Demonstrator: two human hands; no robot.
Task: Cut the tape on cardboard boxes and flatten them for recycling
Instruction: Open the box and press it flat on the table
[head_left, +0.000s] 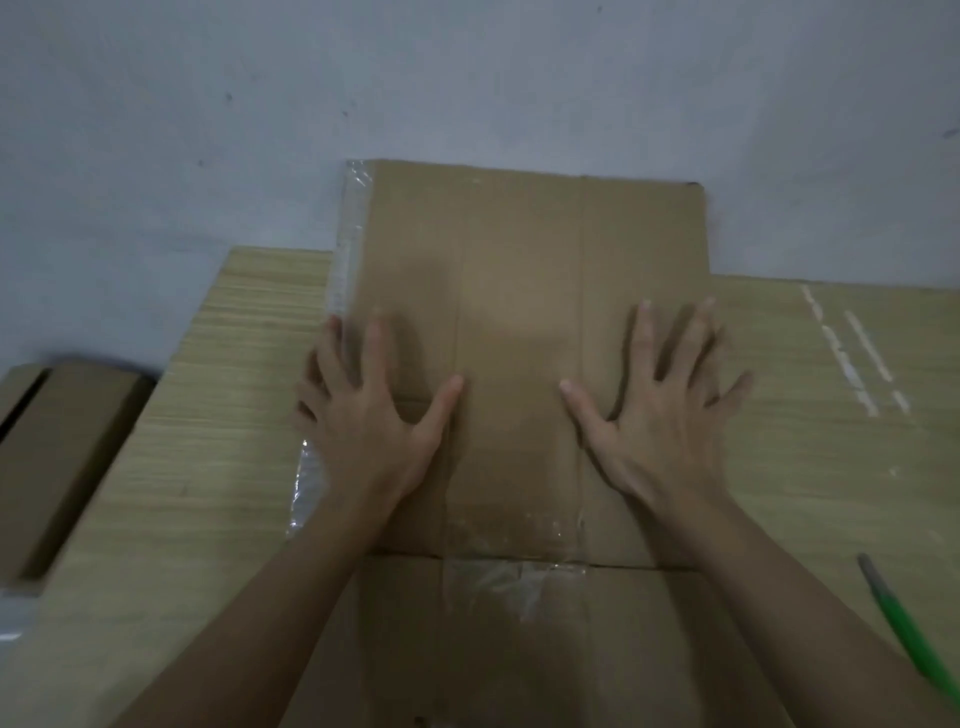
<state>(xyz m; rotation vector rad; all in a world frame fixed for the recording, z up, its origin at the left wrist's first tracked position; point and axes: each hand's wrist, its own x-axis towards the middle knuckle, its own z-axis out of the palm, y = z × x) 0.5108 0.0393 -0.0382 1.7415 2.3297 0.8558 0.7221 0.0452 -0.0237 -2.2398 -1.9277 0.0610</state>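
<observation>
Both hands — left hand (371, 415), right hand (657, 410) — press splayed, flat on seemingly flattened, creased brown cardboard box (524, 291).

Flattened cardboard box (524, 312) lay on wooden table (218, 415), far end reaching past table's back edge w/ the grey wall (467, 78) behind. Both hands pressed flat on it, fingers spread: left hand (371, 415) near box's left edge, right hand (657, 410) near right edge. Clear tape (511, 577) stuck across near flap seam, more along left side. Second cardboard box (62, 457) sat off table at left. Green-handled cutter (906, 629) lay on table at right, blurred.
</observation>
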